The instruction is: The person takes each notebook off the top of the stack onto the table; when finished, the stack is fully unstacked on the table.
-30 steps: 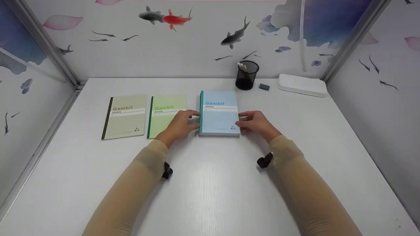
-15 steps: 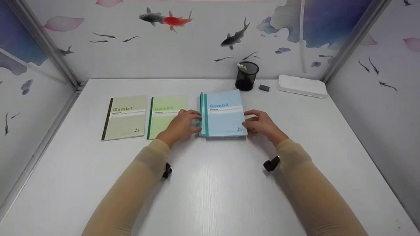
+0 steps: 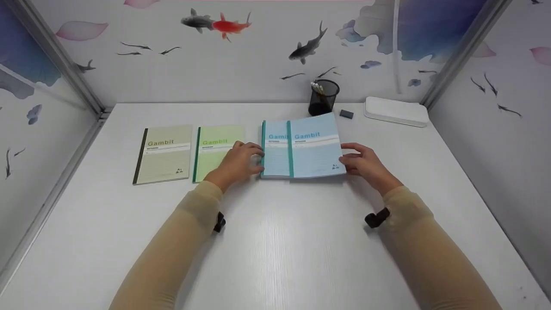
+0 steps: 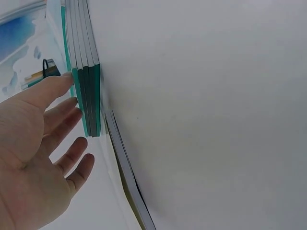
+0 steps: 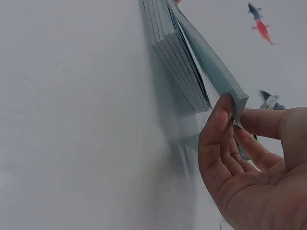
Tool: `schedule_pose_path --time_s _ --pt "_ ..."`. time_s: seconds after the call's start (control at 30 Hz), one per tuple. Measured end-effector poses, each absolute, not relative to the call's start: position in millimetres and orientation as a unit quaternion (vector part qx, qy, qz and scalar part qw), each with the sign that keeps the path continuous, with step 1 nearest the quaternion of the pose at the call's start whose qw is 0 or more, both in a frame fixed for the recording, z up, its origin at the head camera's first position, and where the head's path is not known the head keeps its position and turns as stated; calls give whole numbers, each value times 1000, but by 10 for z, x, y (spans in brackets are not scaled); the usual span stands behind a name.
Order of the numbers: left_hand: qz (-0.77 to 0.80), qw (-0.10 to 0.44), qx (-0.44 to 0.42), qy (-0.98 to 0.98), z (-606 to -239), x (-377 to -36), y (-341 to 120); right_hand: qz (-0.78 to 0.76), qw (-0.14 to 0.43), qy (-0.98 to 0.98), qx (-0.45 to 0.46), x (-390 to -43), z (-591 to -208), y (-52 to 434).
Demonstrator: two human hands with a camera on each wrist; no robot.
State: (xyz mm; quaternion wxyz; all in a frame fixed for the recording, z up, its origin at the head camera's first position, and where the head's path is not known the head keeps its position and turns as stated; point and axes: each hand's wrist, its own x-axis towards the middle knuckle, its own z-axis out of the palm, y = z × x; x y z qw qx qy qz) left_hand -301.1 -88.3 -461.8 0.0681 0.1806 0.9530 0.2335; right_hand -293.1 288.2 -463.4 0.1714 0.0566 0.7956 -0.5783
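Note:
In the head view my right hand (image 3: 371, 167) pinches the right edge of the top blue notebook (image 3: 317, 148), which carries the word Gambit and has a teal spine. That notebook lies shifted right over a stack of blue notebooks (image 3: 275, 153), its right side raised. The right wrist view shows thumb and fingers gripping the lifted notebook's edge (image 5: 218, 67), with a wedge of space above the stack (image 5: 175, 62). My left hand (image 3: 234, 165) rests its fingertips against the stack's left side; in the left wrist view they touch the teal spines (image 4: 88, 103).
Left of the stack lie a green notebook (image 3: 219, 134), partly behind my left hand, and a beige notebook (image 3: 165, 161). At the back stand a black mesh pen holder (image 3: 323, 101), a dark eraser (image 3: 346, 114) and a white case (image 3: 396, 112). Printed walls enclose the white table (image 3: 275, 241).
My right hand has taken hold of the top blue notebook and slid it right, uncovering the left part of the notebook beneath. My left hand has stayed at the stack's left side.

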Motion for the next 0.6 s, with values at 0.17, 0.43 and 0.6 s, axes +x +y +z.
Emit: schedule_pose_path --time_s 0.17,0.43,0.6 --pt "221 69 184 955 -4621 -3026 -885 -584 176 790 61 -2910 -4617 3128" --pt "214 67 182 957 -4597 -3023 -877 -580 169 793 75 -2915 -4618 3472" --pt "212 73 179 958 -4589 -3019 -862 -567 172 802 75 -2910 -4620 3570"
